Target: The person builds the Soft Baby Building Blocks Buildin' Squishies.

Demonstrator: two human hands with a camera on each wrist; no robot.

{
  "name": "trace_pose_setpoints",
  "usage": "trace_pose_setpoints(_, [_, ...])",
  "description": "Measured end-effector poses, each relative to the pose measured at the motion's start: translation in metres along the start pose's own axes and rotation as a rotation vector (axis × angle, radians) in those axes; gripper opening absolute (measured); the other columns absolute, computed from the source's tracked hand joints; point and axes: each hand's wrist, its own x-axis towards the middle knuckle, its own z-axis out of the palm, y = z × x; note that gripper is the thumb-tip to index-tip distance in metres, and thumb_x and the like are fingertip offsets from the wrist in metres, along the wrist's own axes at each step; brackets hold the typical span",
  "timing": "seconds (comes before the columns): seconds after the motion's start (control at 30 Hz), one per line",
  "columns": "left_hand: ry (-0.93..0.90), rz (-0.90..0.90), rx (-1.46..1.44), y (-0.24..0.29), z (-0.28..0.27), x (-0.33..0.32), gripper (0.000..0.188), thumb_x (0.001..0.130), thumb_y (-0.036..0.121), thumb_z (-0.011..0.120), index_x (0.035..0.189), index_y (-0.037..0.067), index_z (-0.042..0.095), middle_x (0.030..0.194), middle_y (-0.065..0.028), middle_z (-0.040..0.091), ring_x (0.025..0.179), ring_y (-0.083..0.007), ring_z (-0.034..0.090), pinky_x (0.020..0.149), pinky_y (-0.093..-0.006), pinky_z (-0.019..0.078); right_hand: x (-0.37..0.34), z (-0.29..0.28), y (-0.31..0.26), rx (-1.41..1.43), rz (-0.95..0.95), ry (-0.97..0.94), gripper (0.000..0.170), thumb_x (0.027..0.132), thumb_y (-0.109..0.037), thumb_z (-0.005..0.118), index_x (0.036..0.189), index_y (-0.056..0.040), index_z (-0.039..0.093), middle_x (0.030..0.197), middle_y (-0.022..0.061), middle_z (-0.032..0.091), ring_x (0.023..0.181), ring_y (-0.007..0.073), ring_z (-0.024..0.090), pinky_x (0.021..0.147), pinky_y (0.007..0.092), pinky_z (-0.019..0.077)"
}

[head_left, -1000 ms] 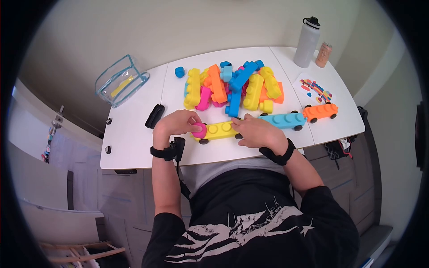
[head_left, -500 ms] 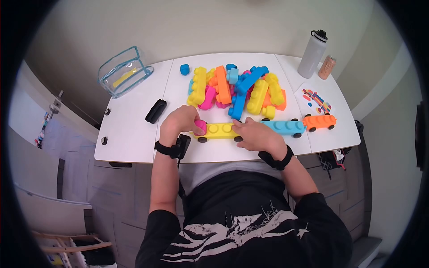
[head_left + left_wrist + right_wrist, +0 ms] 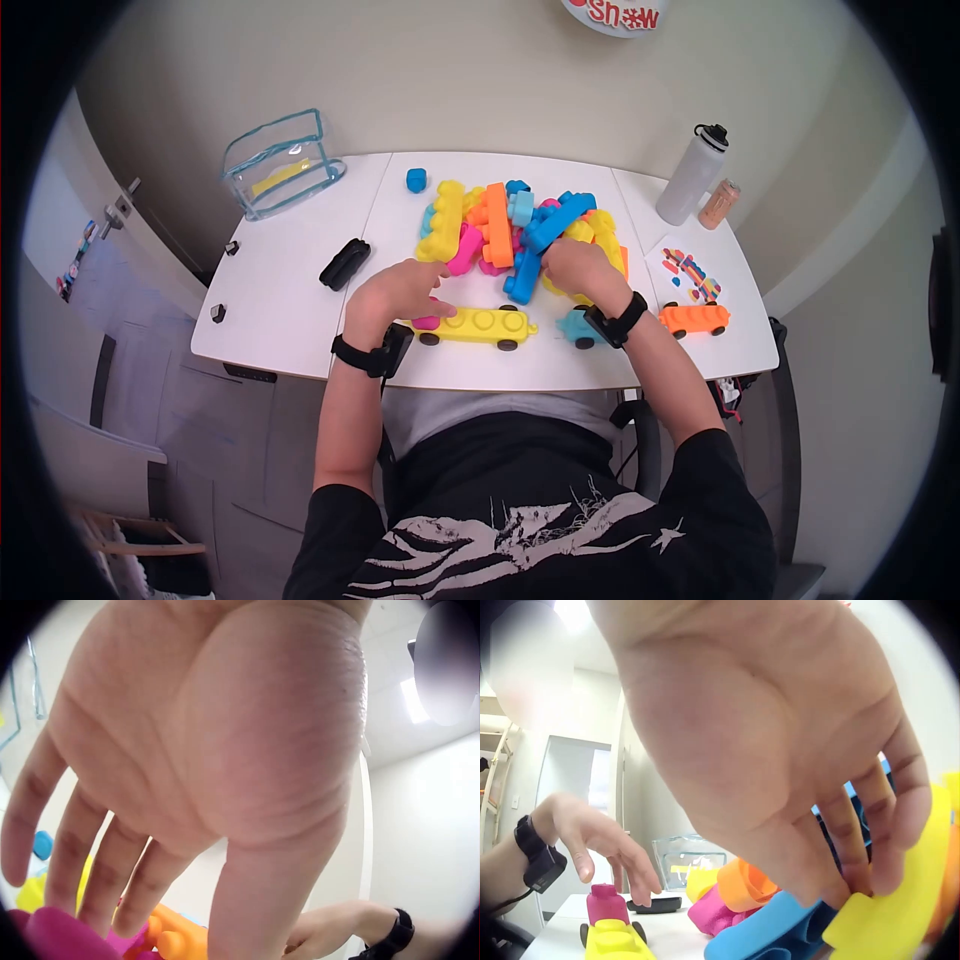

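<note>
My left hand (image 3: 398,296) hovers over a pink block (image 3: 607,904) with its fingers loosely extended. That block sits on the left end of a yellow wheeled car (image 3: 480,327); the right wrist view shows my fingers apart from it. My right hand (image 3: 585,268) reaches into the pile of toy blocks. Its fingertips dip between a blue block (image 3: 776,926) and a long yellow block (image 3: 907,900), right at the yellow one's edge. I cannot tell whether they grip anything there. Under my right wrist stands a teal wheeled car (image 3: 574,326), partly hidden.
An orange wheeled car (image 3: 695,319) stands to the right, near a picture sheet (image 3: 690,275). Behind are a grey bottle (image 3: 692,178) and a can (image 3: 719,205). At left lie a black case (image 3: 345,263) and a clear bag (image 3: 283,165); a small blue block (image 3: 416,180) lies behind the pile.
My right hand has left the yellow car and moved up into the pile. My left fingers have let go of the pink block. The head view has shifted, showing more wall.
</note>
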Motion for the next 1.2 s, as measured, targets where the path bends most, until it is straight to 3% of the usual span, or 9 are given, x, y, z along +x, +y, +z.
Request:
trace_pose_setpoints(0.3, [0.005,0.026,-0.023,-0.004,0.001,0.0,0.063,0.091,0.034,0.082,0.143,0.006,0.061,0.127,-0.0199,0.074,0.117,-0.0348,0.072,0.1,-0.0419,0.0573,0.008,0.017,0.005,-0.213,-0.038,0.048,0.019,0.091,-0.013,0.065,0.098,-0.0065,0.081,0.108,0.0125,0.078,0.096,0.0329,0.077,0.077,0.0452,0.0611])
trace_pose_setpoints(0.5, [0.005,0.022,-0.037,0.002,-0.004,-0.006,0.063,0.091,0.033,0.081,0.145,0.007,0.06,0.127,-0.0198,0.074,0.117,-0.0352,0.072,0.099,-0.0422,0.0572,0.016,0.01,-0.002,-0.254,0.059,-0.127,0.022,0.092,-0.017,0.064,0.102,-0.009,0.082,0.106,0.0134,0.079,0.099,0.0311,0.077,0.08,0.0453,0.0607])
trace_pose_setpoints(0.6, [0.015,0.016,-0.02,-0.001,-0.001,-0.004,0.063,0.091,0.034,0.081,0.145,0.007,0.06,0.127,-0.0194,0.074,0.117,-0.0352,0.072,0.099,-0.0423,0.0572,0.022,0.009,0.006,-0.263,0.077,-0.154,0.027,0.098,-0.029,0.063,0.108,-0.0144,0.082,0.105,0.0099,0.08,0.104,0.0294,0.076,0.085,0.046,0.0612])
trace_pose_setpoints(0.7, [0.025,0.014,-0.003,-0.003,-0.001,-0.004,0.063,0.091,0.034,0.081,0.145,0.007,0.06,0.126,-0.0186,0.074,0.116,-0.0351,0.072,0.099,-0.0424,0.0572,0.027,-0.001,0.03,-0.109,0.012,-0.205,0.03,0.096,-0.029,0.066,0.115,-0.0112,0.081,0.11,0.0135,0.079,0.103,0.0318,0.075,0.085,0.045,0.0608])
trace_pose_setpoints(0.8, [0.038,0.022,0.0,-0.006,-0.001,-0.003,0.063,0.092,0.035,0.081,0.145,0.008,0.06,0.127,-0.0178,0.074,0.116,-0.035,0.072,0.099,-0.0428,0.0571,0.04,0.003,0.065,0.235,-0.177,-0.147,0.031,0.095,-0.03,0.071,0.115,-0.0089,0.082,0.105,0.0145,0.08,0.094,0.0261,0.076,0.082,0.0402,0.0591])
trace_pose_setpoints(0.87, [0.041,0.021,0.003,-0.005,0.001,-0.003,0.062,0.092,0.034,0.08,0.145,0.008,0.061,0.127,-0.0176,0.075,0.115,-0.035,0.072,0.098,-0.043,0.0572,0.027,-0.026,0.062,0.472,0.054,-0.144,0.031,0.095,-0.031,0.075,0.11,-0.0051,0.083,0.093,0.0124,0.08,0.085,0.0184,0.072,0.078,0.0349,0.0558])
trace_pose_setpoints(0.97, [0.045,0.024,0.013,-0.004,0.001,-0.002,0.061,0.093,0.034,0.08,0.144,0.008,0.061,0.126,-0.0174,0.075,0.114,-0.0352,0.072,0.098,-0.0431,0.0572,0.017,-0.04,0.073,0.589,0.099,-0.038,0.034,0.096,-0.033,0.075,0.103,-0.001,0.084,0.086,0.0083,0.078,0.08,0.0132,0.066,0.075,0.0322,0.0533])
trace_pose_setpoints(1.13, [0.083,0.083,0.009,-0.007,0.004,0.0,0.058,0.093,0.033,0.079,0.141,0.005,0.063,0.12,-0.0191,0.077,0.111,-0.0362,0.074,0.096,-0.043,0.0577,0.006,-0.054,0.084,0.961,0.095,-0.048,0.041,0.097,-0.033,0.074,0.113,0.0036,0.081,0.08,0.0,0.069,0.073,0.0092,0.053,0.067,0.0276,0.0457])
trace_pose_setpoints(1.2, [0.097,0.124,0.002,-0.012,0.006,0.003,0.057,0.092,0.032,0.08,0.138,0.003,0.064,0.116,-0.0205,0.077,0.108,-0.0367,0.075,0.094,-0.0426,0.0584,0.001,-0.055,0.077,0.929,0.102,0.003,0.04,0.097,-0.033,0.074,0.113,0.0033,0.081,0.084,0.0012,0.071,0.076,0.0097,0.056,0.069,0.028,0.0476])
